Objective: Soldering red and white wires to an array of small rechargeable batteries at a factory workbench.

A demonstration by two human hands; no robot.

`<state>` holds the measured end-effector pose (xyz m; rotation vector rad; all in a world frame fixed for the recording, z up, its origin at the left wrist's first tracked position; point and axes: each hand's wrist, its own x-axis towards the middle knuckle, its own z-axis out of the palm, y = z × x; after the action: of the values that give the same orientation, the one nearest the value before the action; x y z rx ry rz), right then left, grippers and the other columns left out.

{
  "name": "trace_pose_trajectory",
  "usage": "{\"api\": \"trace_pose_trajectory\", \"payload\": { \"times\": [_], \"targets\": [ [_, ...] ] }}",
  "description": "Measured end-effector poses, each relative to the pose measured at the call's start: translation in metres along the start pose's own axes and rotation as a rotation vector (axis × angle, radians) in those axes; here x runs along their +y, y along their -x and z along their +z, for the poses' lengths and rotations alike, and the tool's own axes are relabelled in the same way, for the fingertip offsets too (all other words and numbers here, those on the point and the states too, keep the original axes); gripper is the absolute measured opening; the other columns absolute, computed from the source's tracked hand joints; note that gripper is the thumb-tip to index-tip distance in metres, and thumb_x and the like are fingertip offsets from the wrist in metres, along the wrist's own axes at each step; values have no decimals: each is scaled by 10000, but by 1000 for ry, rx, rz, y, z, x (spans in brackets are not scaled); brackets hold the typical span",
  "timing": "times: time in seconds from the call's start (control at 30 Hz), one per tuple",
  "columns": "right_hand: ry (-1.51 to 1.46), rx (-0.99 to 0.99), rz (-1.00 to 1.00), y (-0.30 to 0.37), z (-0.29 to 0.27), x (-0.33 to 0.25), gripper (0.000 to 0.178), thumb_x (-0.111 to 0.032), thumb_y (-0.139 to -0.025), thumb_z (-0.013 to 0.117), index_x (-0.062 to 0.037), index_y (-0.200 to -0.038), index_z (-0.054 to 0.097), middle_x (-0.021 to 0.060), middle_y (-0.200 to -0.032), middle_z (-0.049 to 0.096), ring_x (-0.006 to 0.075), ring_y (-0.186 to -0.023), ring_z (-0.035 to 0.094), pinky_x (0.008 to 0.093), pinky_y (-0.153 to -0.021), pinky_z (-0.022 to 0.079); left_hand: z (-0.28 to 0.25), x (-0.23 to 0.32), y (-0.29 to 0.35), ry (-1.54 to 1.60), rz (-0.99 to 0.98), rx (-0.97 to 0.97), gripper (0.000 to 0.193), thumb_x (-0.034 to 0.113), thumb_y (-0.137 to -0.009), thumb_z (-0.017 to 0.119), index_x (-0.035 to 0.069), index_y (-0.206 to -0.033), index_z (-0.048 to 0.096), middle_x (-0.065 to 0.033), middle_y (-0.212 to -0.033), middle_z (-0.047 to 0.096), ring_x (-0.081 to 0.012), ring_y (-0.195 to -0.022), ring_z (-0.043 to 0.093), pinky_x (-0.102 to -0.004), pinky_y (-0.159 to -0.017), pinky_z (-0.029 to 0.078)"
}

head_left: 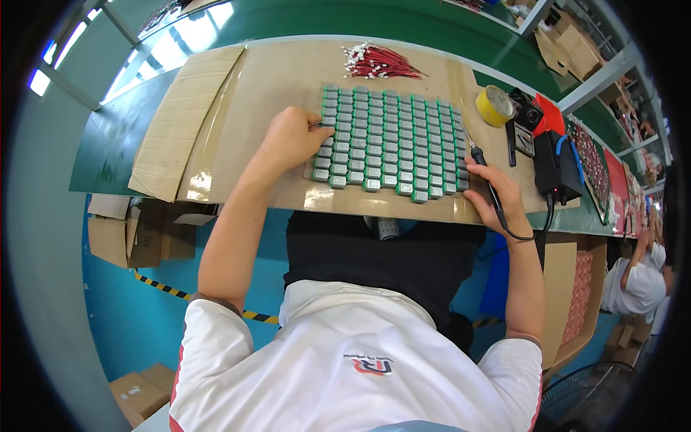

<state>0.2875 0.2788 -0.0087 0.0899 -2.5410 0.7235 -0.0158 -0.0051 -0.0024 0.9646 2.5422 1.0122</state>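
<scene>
A flat block of small grey-topped modules with green edges (389, 140) lies in rows on the brown cardboard sheet (252, 158) before me. My left hand (294, 138) is at the block's left edge, thumb and forefinger pinched together; what they hold, if anything, is too small to make out. At the right edge, fingertips of my right hand (504, 193) touch the end modules. A black soldering iron (492, 193) lies in that hand, its tip pointing away from me beside the block. Beyond the block sits a bundle of red wires with white connectors (381, 61).
To the right stand a yellow round tin (494, 106), a black box with a cord (558, 167) and a red object (548, 115). Folded cardboard (183, 122) lies at the left. An open carton (568, 302) and a fan (586, 396) are at lower right, near another person (637, 281).
</scene>
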Motion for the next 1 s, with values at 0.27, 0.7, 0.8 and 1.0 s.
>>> {"api": "trace_pose_trajectory", "payload": {
  "times": [0.27,0.7,0.8,1.0],
  "targets": [
    [56,45,23,9,-21,-7,388,15,-898,760,-35,-1277,689,187,-1226,751,346,-1077,740,389,-924,580,15,33,47,72,336,387,219,181,-985,725,-17,-893,740,-216,-814,682,-389,-723,653,-457,-665,510],
    [38,256,-56,-50,-32,1,219,-17,-989,698,-10,-1207,728,158,-1111,780,280,-1005,766,344,-883,588,162,44,114,-177,414,-648,448,381,-1043,641,-48,-1154,703,-226,-955,717,-415,-925,708,-506,-832,580],
    [66,241,-140,-65,-28,-4,215,-1,-983,702,-14,-1195,734,149,-1087,781,270,-954,760,338,-857,590,141,37,130,-237,815,-474,397,336,-1042,635,-25,-1189,710,-210,-1053,687,-391,-949,708,-473,-868,582],
    [4,177,-155,-98,-6,17,215,-35,-976,724,-55,-1188,755,133,-1106,785,255,-1020,754,347,-896,578,20,67,96,-73,750,-223,111,146,-953,727,51,-976,778,-163,-854,704,-358,-841,711,-448,-765,582]
  ]
}}
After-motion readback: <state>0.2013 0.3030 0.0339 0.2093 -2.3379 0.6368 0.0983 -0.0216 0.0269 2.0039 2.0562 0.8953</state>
